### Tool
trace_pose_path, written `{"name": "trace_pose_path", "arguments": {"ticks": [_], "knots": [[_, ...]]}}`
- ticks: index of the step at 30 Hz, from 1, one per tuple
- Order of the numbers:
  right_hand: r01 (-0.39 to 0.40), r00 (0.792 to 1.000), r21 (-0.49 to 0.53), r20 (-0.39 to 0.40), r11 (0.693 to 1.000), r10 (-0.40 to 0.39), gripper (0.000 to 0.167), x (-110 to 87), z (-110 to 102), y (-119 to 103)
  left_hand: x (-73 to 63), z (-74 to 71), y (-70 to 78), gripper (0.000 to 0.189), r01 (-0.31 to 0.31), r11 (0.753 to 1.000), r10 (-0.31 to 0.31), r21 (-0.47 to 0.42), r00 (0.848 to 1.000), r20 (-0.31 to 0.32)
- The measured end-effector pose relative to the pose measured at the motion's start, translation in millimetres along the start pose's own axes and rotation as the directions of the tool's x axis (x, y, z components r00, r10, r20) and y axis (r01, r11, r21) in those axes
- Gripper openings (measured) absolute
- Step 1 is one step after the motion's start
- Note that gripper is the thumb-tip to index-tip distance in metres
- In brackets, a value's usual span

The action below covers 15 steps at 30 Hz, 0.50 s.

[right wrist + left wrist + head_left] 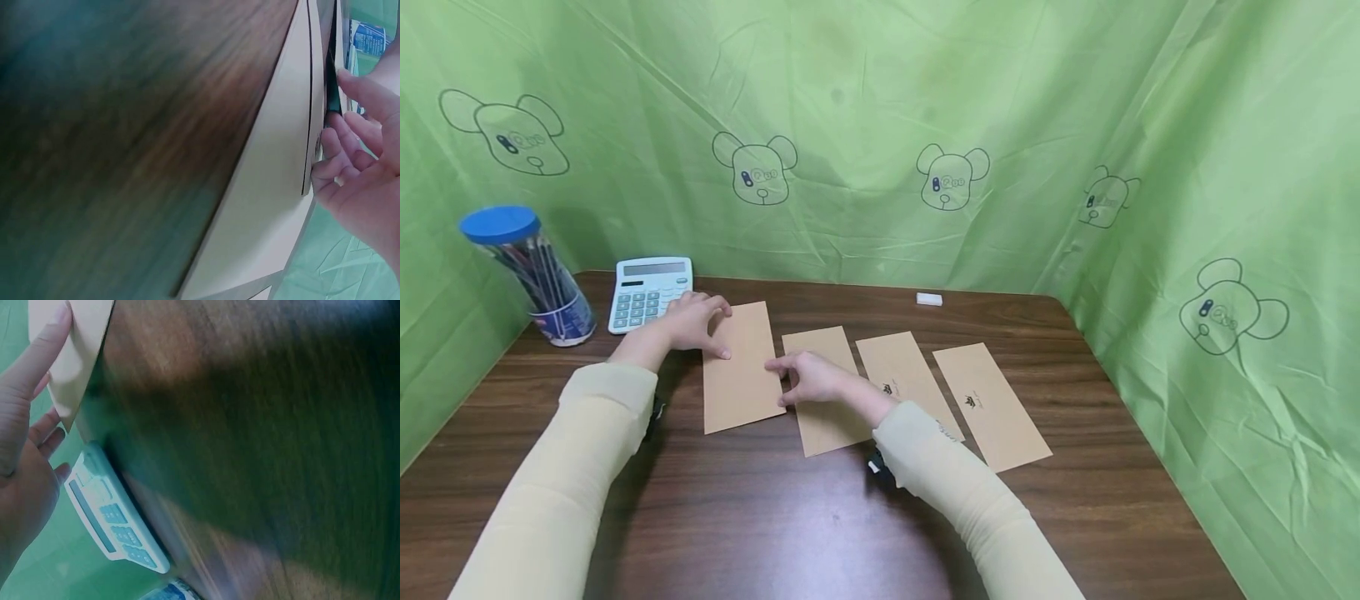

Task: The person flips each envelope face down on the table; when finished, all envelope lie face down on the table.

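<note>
A plain brown paper envelope (741, 383) is the leftmost in a row on the table. At its upper left edge my left hand (688, 321) holds it, thumb on its face; the left wrist view shows the thumb (47, 347) over the envelope (78, 350) and other fingers by its corner. My right hand (816, 379) grips the right edge with thumb and index finger, its forearm crossing over a second envelope (827, 429). In the right wrist view the other fingers (334, 156) are bent. Further right lie a third envelope (898, 354) and a fourth envelope (992, 408), both with a crown print.
A white calculator (651, 292) sits just behind my left hand. Left of it stands a blue-lidded clear jar (542, 267) of pencils. A small white block (928, 299) lies near the back edge of the wooden table (737, 517). Green curtains (850, 83) surround the table.
</note>
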State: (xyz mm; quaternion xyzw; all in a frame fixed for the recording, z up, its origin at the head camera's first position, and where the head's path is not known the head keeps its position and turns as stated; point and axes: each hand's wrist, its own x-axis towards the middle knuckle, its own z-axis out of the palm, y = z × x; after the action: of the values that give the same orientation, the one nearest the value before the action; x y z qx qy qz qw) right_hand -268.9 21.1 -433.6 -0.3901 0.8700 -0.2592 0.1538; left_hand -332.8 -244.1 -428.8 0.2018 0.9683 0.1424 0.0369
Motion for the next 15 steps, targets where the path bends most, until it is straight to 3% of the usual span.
{"name": "trace_pose_path", "arguments": {"ticks": [10,15], "knots": [[-0.019,1.000,-0.108,0.012,0.994,0.020,0.054,2.8,3,3,3.7,6.5,-4.3,0.079,0.039,0.998,-0.041,0.040,0.998,0.055],[0.017,1.000,-0.089,0.004,0.996,-0.017,0.055,-7.2,-5,1,3.9,3.5,0.0,0.075,0.026,0.996,-0.031,0.080,0.997,0.070]]}}
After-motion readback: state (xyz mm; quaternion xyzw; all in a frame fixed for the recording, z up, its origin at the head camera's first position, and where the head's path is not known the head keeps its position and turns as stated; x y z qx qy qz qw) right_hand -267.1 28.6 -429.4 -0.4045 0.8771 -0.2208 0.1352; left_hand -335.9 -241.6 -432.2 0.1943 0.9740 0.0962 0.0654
